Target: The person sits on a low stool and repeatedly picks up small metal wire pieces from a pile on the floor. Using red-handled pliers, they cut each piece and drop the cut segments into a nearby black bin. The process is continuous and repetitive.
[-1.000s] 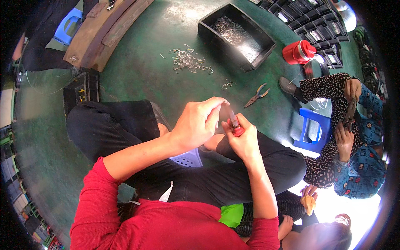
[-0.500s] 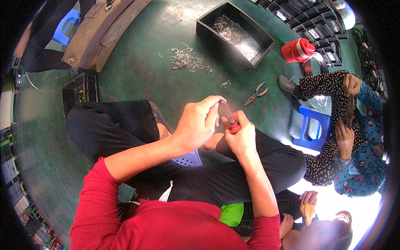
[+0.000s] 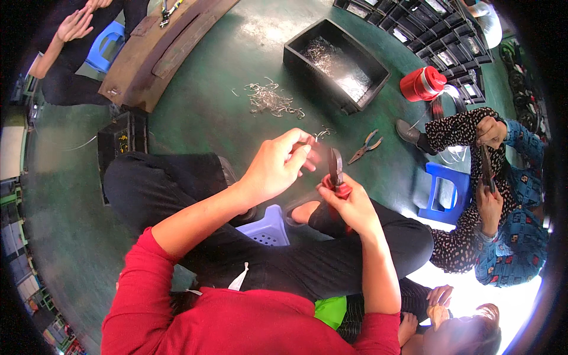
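Pliers with red handles (image 3: 336, 168) stand jaws up in my right hand (image 3: 353, 208), whose fingers are wrapped round the grips. Just left of the jaws is my left hand (image 3: 275, 168), thumb and forefinger drawn together in a pinch. Its other fingers are smeared by motion, and anything between the fingertips is too small to make out. Beyond my hands, a few bent metal hooks (image 3: 323, 134) lie on the green floor. Farther off is a loose pile of similar hooks (image 3: 272, 100). A second pair of pliers (image 3: 365, 148) rests on the floor to the right.
A black crate (image 3: 315, 81) holding shiny metal pieces stands ahead. Right of it are a red jug (image 3: 421, 84) and stacked black crates (image 3: 423, 35). Co-workers sit at right, lower right and upper left. A wooden bench (image 3: 139, 74) and blue stool (image 3: 444, 192) flank me.
My hands have moved apart, and the pliers have come away from my left fingertips, turning more upright. The view has shifted slightly; a co-worker's hands now show at upper left.
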The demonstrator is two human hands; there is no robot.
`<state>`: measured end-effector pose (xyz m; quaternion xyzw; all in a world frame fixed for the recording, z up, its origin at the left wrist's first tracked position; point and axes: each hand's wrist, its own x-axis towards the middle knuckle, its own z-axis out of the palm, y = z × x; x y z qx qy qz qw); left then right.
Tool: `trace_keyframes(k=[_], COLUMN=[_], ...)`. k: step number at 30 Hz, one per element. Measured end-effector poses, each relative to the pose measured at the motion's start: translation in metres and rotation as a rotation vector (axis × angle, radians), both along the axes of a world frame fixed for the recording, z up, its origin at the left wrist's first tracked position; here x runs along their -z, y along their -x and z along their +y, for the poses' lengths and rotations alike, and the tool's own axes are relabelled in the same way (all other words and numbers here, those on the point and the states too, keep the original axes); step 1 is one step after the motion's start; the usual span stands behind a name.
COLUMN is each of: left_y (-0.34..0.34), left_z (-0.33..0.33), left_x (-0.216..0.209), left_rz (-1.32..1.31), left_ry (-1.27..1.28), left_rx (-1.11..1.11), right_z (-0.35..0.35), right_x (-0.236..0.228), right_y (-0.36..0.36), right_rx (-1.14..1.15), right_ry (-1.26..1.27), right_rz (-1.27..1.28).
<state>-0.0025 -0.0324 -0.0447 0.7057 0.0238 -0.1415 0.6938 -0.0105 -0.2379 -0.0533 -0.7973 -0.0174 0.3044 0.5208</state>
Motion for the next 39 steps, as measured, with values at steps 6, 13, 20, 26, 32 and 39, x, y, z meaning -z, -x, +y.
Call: trace_keyframes(k=[6,13,20,26,32,39], left_y=[-0.004,0.000,-0.003,-0.017,-0.009,-0.005], left_z=[-0.004,-0.007,0.003,0.033,0.023,0.015], left_x=[0.003,0.004,0.001,-0.014,-0.019,-0.016], left_rz=[-0.055,-0.173,-0.135,0.131,0.050,0.054], left_ry=[0.227,0.256,0.285,0.021,-0.076,-0.036], left_rx=[-0.103,-0.059,-0.065,0.165,0.165,0.173], right_z=[0.001,0.006,0.003,0.010,0.008,0.000], right_x=[-0.014,-0.022,-0.015,-0.017,-0.016,-0.006], right_y=[0.004,0.002,0.007,0.011,0.010,0.006], right_rx=[-0.125,-0.163,-0.109,0.001,0.017,-0.038], right_ry=[-0.478,-0.609,-0.347,0.298,0.339,0.557], right_rz=[0.658,0.831,0.495,-0.154,-0.244,-0.506])
